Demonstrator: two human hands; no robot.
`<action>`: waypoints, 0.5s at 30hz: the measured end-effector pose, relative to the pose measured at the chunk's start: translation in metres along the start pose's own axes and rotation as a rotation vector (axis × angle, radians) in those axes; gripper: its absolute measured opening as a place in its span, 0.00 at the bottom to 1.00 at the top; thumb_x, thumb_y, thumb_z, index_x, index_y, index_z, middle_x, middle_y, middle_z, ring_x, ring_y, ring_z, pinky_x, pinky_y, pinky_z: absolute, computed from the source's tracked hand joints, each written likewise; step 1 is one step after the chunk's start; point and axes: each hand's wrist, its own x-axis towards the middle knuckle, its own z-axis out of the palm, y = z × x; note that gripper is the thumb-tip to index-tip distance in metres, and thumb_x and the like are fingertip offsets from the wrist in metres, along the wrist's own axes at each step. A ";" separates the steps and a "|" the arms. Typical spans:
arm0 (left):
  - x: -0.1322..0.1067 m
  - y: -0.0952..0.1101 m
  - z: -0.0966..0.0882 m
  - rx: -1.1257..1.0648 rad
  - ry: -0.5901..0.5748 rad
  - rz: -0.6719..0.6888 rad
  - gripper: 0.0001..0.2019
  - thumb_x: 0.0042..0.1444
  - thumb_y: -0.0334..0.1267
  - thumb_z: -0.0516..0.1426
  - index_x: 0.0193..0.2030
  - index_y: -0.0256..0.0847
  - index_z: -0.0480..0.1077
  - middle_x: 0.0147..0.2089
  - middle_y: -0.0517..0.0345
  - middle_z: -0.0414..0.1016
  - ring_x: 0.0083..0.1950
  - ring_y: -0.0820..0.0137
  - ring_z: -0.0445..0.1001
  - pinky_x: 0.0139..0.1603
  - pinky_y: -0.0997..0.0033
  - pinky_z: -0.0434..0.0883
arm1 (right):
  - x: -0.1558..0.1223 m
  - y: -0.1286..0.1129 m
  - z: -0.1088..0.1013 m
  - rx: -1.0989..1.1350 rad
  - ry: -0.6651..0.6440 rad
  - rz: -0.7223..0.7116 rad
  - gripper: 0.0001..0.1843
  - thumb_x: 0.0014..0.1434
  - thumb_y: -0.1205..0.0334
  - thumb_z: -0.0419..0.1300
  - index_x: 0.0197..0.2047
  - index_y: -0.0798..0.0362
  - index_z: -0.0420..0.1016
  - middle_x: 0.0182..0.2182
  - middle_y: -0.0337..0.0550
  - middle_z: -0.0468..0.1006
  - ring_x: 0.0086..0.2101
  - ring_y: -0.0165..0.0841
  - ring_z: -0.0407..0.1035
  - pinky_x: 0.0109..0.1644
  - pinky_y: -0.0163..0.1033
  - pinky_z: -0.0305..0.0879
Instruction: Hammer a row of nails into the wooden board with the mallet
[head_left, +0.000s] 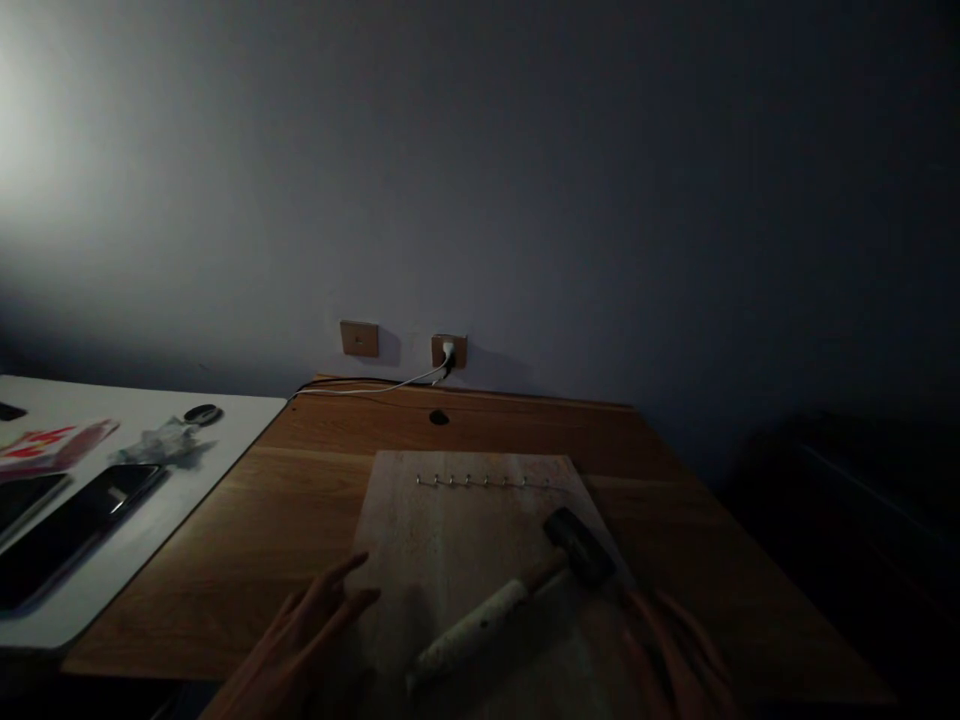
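A pale wooden board [420, 540] lies on the wooden desk. A hammer [480, 622] with a dark head and a light handle rests slantwise on it, head to the upper right. Along the board's far edge stands a row of several small metal hooks or screw eyes [486, 481]; the dim light hides their exact shape. My left hand [311, 625] is by the board's left edge, fingers spread, holding nothing. On the other side my right hand [675, 655] is near the board's right edge, just below the hammer head, dark and slightly blurred, with fingers extended and nothing visible in them.
To the left, a white table [225, 440] carries a phone [71, 535], a clear plastic bag [169, 440], a round dark object [203, 414] and a red-and-white packet [52, 445]. A wall socket [449, 350] holds a plug with cables along the desk's back edge.
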 end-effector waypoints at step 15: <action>0.152 0.127 0.083 -0.178 -0.288 0.390 0.30 0.61 0.52 0.62 0.64 0.40 0.64 0.71 0.32 0.57 0.66 0.45 0.66 0.61 0.44 0.70 | -0.031 0.159 -0.012 -0.069 -0.016 0.427 0.27 0.65 0.59 0.44 0.44 0.54 0.86 0.51 0.60 0.84 0.47 0.53 0.80 0.50 0.55 0.75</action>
